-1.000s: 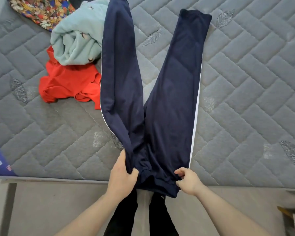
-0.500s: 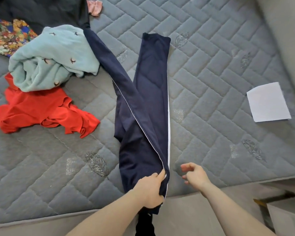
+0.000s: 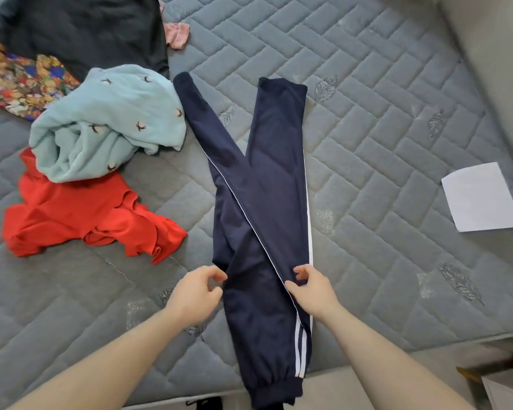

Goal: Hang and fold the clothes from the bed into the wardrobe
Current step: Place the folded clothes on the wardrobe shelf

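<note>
Navy track pants (image 3: 264,202) with white side stripes lie lengthwise on the grey quilted mattress (image 3: 382,113). One leg is folded over and crosses the other, and the cuffed end hangs over the near bed edge. My left hand (image 3: 196,294) sits at the pants' left edge with loosely curled fingers, its fingertips just touching the fabric. My right hand (image 3: 311,288) pinches the white-piped folded edge at mid-length.
Left of the pants lie a light blue fleece garment (image 3: 107,122), a red garment (image 3: 80,214), a colourful patterned cloth (image 3: 18,84), a black garment (image 3: 80,34) and a small pink item (image 3: 176,35). A white paper sheet (image 3: 483,196) lies at the right. A box (image 3: 507,389) stands on the floor.
The left leg has been laid across the right one. My left hand let go of the waist end and moved to the left edge. My right hand came onto the piped edge.
</note>
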